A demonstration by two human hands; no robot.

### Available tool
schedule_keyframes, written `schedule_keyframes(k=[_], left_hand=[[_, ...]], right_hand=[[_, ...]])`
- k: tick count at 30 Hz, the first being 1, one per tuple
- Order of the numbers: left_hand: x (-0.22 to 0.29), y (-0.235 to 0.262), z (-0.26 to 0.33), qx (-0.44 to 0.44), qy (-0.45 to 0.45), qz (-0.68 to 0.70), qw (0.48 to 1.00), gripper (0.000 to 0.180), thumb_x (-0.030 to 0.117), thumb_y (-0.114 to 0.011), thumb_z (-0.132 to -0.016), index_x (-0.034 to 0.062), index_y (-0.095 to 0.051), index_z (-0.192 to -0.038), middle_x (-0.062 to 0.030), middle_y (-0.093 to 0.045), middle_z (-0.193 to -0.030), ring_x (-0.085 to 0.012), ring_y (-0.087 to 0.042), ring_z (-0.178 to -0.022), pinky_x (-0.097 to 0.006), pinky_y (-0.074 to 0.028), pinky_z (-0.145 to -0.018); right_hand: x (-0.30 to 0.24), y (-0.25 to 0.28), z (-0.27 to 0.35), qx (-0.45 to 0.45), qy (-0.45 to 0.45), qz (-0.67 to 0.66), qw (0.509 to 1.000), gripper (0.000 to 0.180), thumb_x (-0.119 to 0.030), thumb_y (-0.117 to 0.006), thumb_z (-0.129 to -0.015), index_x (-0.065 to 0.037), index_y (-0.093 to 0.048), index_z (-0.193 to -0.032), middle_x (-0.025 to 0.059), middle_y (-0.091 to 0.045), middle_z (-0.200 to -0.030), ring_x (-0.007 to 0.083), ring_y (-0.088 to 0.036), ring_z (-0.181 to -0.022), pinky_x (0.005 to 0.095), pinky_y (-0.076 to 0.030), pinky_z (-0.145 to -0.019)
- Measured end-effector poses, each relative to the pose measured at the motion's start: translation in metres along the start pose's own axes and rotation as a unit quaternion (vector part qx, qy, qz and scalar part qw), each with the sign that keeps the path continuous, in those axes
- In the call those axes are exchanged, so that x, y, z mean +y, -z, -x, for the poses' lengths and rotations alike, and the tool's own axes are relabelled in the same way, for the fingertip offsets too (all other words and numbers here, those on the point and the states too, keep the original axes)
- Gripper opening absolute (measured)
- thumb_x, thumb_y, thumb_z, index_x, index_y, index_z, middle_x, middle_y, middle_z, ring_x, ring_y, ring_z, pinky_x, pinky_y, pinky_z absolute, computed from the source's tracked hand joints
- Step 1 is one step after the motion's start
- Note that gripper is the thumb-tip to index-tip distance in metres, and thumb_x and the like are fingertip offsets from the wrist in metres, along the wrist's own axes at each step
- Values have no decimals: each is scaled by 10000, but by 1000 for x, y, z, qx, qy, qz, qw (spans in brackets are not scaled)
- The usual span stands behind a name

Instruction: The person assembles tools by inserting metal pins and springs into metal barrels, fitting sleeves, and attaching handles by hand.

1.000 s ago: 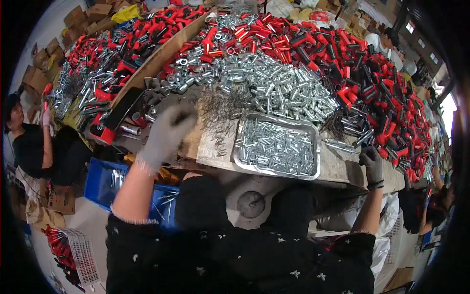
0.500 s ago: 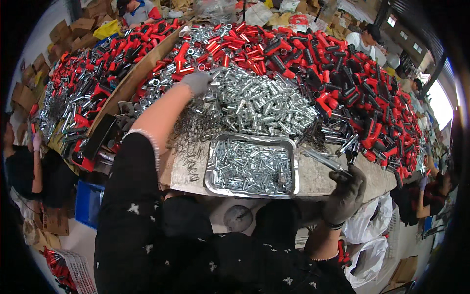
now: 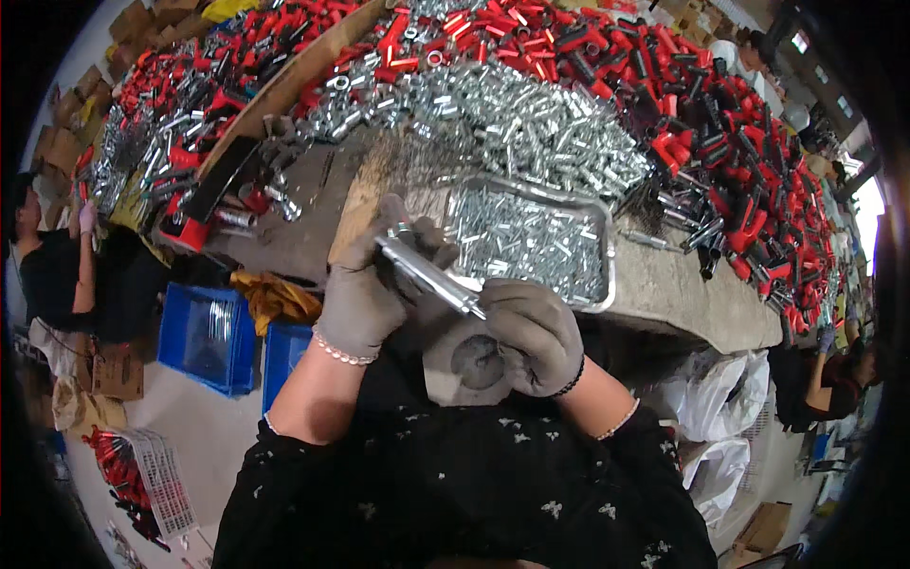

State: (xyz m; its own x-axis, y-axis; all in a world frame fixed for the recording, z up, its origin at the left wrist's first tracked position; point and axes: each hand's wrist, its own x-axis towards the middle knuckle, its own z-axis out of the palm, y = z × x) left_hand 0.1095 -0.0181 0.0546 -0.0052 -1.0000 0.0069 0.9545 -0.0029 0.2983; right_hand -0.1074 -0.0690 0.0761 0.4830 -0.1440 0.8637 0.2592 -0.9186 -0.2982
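- Workbench [image 3: 701, 308]: worn surface, bare at 4 o'clock from the tray.
- Rectangular metal tray [image 3: 609, 256]: near front edge.
- Silver metal sleeves [image 3: 564, 137]: heaped, 12 o'clock of tray.
- Red-and-black handles [image 3: 725, 147]: heaped, 2 o'clock.
- Slim metal tube [image 3: 649, 239]: lying, 3 o'clock.
- Wooden divider board [image 3: 286, 80]: 10 o'clock.

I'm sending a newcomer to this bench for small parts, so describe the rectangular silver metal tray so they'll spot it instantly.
Find the pale worktable heaped with red-and-black handles and loose silver metal fittings. At its near edge, just beyond the grey-gloved right hand, lies a shallow rectangular silver metal tray. Its raised, round-cornered rim sets it apart from the loose heaps.
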Motion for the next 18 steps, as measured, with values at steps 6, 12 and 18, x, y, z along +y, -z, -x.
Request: schedule_keyframes(k=[6, 12, 18], left_hand=[[7, 11, 33, 43, -27, 10, 999, 314, 171, -487, -981, 90, -517, -1283, -142, -610, -1153, -332, -591, -1148, -561, -406, -1089], [8, 9, 43, 137, -49, -73, 987, 211, 134, -499, -964, 69, -514, -1164, -153, -600, -1179, -329, -582, -1156, -570, -425, -1053], [11, 43, 38, 183, -115, 0, 976, 198, 283, -475, -1015, 95, -529, -1049, -62, -582, -930, -180, -592, -810, -360, -501, -701]], right_hand=[[-23, -18, 19, 3, -39, 9, 999, 319, 37, -647, -784, 31, -575, -1094, 181, -597, -1007, 368, -657, -935, 478, -557, -816], [-34, -26, 25, 2, -76, 49, 996, 357, 15, -675, -775, 16, -589, -1122, 175, -591, -1085, 362, -644, -977, 454, -544, -846], [-34, -72, 25, -187, -214, 284, 916, 557, -178, -699, -810, -26, -535, -1319, 150, -562, -1177, 325, -560, -1075, 439, -449, -905]])
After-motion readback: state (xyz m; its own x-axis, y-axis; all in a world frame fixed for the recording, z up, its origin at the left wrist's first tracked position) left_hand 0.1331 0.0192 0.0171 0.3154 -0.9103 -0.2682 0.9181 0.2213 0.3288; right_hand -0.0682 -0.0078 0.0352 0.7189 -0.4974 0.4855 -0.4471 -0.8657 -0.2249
